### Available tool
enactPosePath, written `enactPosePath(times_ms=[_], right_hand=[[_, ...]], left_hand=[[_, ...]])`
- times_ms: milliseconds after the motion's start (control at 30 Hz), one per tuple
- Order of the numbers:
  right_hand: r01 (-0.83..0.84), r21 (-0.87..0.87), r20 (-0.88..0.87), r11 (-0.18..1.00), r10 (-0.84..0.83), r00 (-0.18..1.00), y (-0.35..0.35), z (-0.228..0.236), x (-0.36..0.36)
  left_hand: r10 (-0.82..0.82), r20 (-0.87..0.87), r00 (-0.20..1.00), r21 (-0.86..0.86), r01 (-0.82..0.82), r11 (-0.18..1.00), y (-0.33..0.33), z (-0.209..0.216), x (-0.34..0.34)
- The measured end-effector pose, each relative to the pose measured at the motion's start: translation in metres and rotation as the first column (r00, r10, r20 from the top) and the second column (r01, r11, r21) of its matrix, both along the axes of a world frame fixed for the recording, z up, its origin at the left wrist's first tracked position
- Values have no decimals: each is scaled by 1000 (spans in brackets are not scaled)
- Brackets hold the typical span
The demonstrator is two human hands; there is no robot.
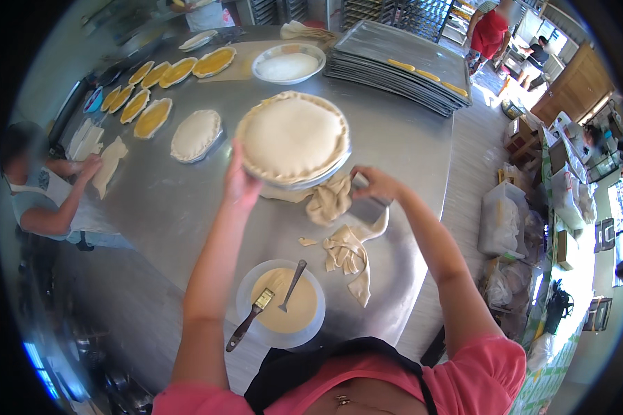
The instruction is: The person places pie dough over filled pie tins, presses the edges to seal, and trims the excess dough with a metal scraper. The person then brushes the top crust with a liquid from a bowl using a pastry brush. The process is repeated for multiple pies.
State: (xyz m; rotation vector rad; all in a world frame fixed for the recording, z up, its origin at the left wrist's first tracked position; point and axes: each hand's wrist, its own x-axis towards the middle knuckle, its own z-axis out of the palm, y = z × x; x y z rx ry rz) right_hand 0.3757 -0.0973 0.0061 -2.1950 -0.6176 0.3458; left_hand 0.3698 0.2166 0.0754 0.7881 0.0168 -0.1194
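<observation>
My left hand [241, 182] grips a pie [294, 135] by its left side and underneath, raised above the steel table. The pie has a pale, domed dough lid with a crimped rim and sits in a metal-looking pan. To its right, my right hand [374, 184] is closed, fingers bent down around a small greyish thing that I cannot make out. Beside that hand lies a crumpled heap of dough trimmings [330, 199], and nearer me are more dough scraps [346, 250]. A bowl of creamy liquid [298, 312] holds a spoon-like utensil [294, 285]; a pastry brush [250, 318] rests across its rim.
Another covered pie [196, 135] and several yellow-filled pie shells [152, 119] stand at the left. Further back are a bowl of white powder [289, 66] and stacked baking trays [401, 66]. A co-worker [48, 183] at the left edge handles a dough sheet [109, 167].
</observation>
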Motion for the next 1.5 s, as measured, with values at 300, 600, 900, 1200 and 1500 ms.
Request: enactPosePath(times_ms=[300, 600, 900, 1200, 1500], right_hand=[[697, -78, 107, 713, -689, 716, 27, 54, -144], [814, 564, -318, 137, -874, 368, -26, 44, -168], [709, 271, -797, 651, -262, 545, -4, 42, -212], [853, 235, -685, 465, -544, 485, 15, 35, -246], [857, 304, -386, 416, -768, 510, 21, -10, -224]], left_hand=[[-245, -211, 946, -111, 226, 968, -175, -88, 76], [-381, -421, 823, 379, 542, 750, -199, -87, 92], [-488, -34, 872, 985, 113, 134, 69, 2, -60], [-405, -622, 670, 633, 735, 243, 124, -47, -180], [-377, -376, 847, 737, 519, 433, 176, -71, -163]])
